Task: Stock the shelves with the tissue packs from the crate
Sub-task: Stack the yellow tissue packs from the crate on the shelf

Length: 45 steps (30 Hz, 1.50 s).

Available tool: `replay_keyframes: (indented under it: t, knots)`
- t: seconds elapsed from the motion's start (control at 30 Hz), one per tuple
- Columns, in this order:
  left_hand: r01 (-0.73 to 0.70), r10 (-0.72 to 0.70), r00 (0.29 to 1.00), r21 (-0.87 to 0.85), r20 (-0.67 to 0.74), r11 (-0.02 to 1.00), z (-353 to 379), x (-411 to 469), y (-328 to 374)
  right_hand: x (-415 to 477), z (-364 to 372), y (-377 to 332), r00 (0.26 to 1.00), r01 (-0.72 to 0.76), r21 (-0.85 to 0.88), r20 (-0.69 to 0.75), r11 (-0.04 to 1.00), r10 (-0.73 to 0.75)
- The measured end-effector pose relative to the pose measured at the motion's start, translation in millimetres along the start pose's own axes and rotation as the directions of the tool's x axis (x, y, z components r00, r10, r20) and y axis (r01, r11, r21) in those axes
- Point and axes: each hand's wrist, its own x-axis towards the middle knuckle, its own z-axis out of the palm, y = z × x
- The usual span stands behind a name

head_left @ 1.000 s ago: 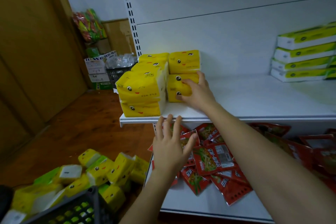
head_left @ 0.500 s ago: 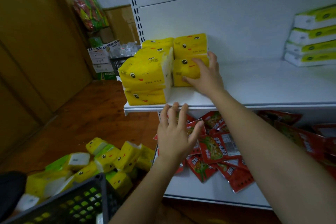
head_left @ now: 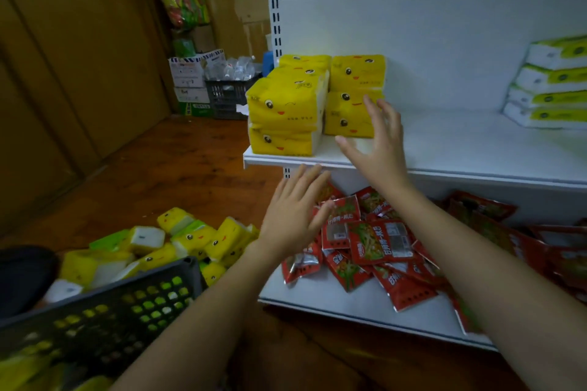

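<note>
Yellow tissue packs with cartoon faces are stacked at the left end of the white middle shelf point(head_left: 460, 152): a front stack point(head_left: 286, 117) and a stack behind it point(head_left: 354, 95). My right hand point(head_left: 378, 149) hovers just in front of the rear stack, fingers spread, holding nothing. My left hand point(head_left: 295, 216) floats below the shelf edge, fingers straight and empty. The dark plastic crate point(head_left: 104, 314) stands at the lower left, with more yellow and green tissue packs point(head_left: 178, 244) heaped in it.
Red snack packets point(head_left: 378, 241) cover the lower shelf. White and green tissue packs point(head_left: 552, 86) are stacked at the right of the middle shelf. Cardboard boxes point(head_left: 190, 79) and a second crate point(head_left: 228, 95) stand by the back wall on the wooden floor.
My right hand has let go of the lower rear tissue pack and pulled back with fingers spread. My left hand stays open below the shelf edge.
</note>
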Motion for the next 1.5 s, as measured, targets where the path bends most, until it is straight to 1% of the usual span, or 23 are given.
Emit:
replay_keyframes:
  t: [0.07,0.13,0.2,0.23,0.33,0.4,0.47,0.53,0.6,0.73,0.83,0.87,0.97,1.0,1.03,1.07,1.13,1.2,1.27,1.33,1.4,1.5]
  knots:
    - [-0.026,0.027,0.999,0.038,-0.041,0.999,-4.7,-34.9,-23.6,-30.3,5.1,-16.6,0.997,0.043,0.062,0.057,0.997,-0.047]
    - [-0.026,0.029,0.999,0.086,-0.039,0.996,-8.9,-79.4,-55.4,-66.5,16.4,-33.2,0.978,0.163,0.077,0.116,0.984,-0.171]
    - [0.031,-0.033,0.999,0.132,0.016,0.991,-14.3,-126.4,-92.7,-101.1,36.1,-48.8,0.931,0.275,0.103,0.220,0.956,-0.292]
    - [0.075,-0.083,0.995,0.151,0.051,0.986,-18.7,-147.9,-110.5,-116.0,48.7,-57.7,0.904,0.298,0.132,0.280,0.945,-0.324]
    - [0.222,-0.253,0.958,0.211,0.135,0.952,-36.0,-202.4,-150.8,-153.4,90.4,-96.1,0.841,0.273,0.246,0.408,0.930,-0.355]
    - [0.311,-0.346,0.926,0.218,0.152,0.925,-48.4,-228.0,-168.2,-175.0,118.0,-126.4,0.799,0.247,0.311,0.470,0.918,-0.375]
    - [0.378,-0.410,0.899,0.198,0.156,0.904,-58.7,-249.6,-183.7,-194.3,144.5,-152.5,0.743,0.210,0.351,0.550,0.913,-0.382]
    - [0.428,-0.459,0.876,0.200,0.149,0.882,-64.8,-270.7,-197.8,-209.7,167.0,-172.8,0.675,0.164,0.377,0.631,0.912,-0.382]
    - [0.499,-0.534,0.828,0.206,0.171,0.841,-69.0,-290.9,-210.3,-220.9,186.9,-188.9,0.620,0.144,0.370,0.689,0.918,-0.375]
    - [0.654,-0.688,0.692,0.214,0.219,0.726,-80.5,-334.7,-237.1,-243.3,222.7,-215.0,0.565,0.071,0.291,0.777,0.954,-0.279]
    - [0.734,-0.764,0.614,0.210,0.201,0.645,-93.4,-372.1,-259.5,-263.6,247.7,-233.3,0.528,0.023,0.261,0.816,0.965,-0.233]
    - [0.778,-0.800,0.565,0.193,0.202,0.598,-98.1,-384.9,-264.8,-271.7,255.8,-239.1,0.515,0.006,0.255,0.828,0.967,-0.222]
    - [0.903,-0.898,0.374,0.127,0.230,0.409,-106.5,-421.0,-277.7,-297.1,275.8,-258.1,0.452,-0.069,0.255,0.870,0.964,-0.198]
    - [0.928,-0.914,0.322,0.111,0.246,0.356,-107.1,-430.3,-281.3,-305.7,281.7,-264.2,0.422,-0.087,0.259,0.885,0.962,-0.200]
    - [0.941,-0.922,0.290,0.101,0.257,0.324,-106.6,-437.2,-284.3,-314.2,287.0,-270.3,0.384,-0.093,0.263,0.899,0.960,-0.209]
    - [0.943,-0.923,0.283,0.100,0.261,0.317,-105.6,-441.6,-286.3,-322.6,291.8,-276.5,0.341,-0.089,0.267,0.913,0.960,-0.223]
    - [0.932,-0.919,0.302,0.124,0.255,0.341,-103.9,-443.3,-287.8,-336.6,300.6,-289.7,0.260,-0.074,0.270,0.935,0.960,-0.243]
    - [0.926,-0.917,0.308,0.141,0.251,0.350,-103.3,-441.1,-286.6,-348.6,309.1,-301.5,0.216,-0.079,0.247,0.950,0.966,-0.225]
    - [0.929,-0.921,0.293,0.150,0.258,0.338,-102.4,-440.2,-285.4,-357.4,317.3,-310.9,0.199,-0.118,0.205,0.963,0.972,-0.179]
    - [0.943,-0.931,0.254,0.144,0.263,0.298,-102.0,-439.6,-286.0,-363.8,324.7,-317.0,0.194,-0.186,0.165,0.973,0.969,-0.128]
    - [0.944,-0.934,0.227,0.172,0.275,0.280,-101.3,-436.7,-286.4,-368.1,330.9,-319.3,0.182,-0.270,0.131,0.980,0.954,-0.083]
    - [0.916,-0.927,0.207,0.271,0.314,0.297,-97.5,-431.0,-284.6,-371.4,338.5,-320.2,0.123,-0.363,0.074,0.992,0.929,-0.031]
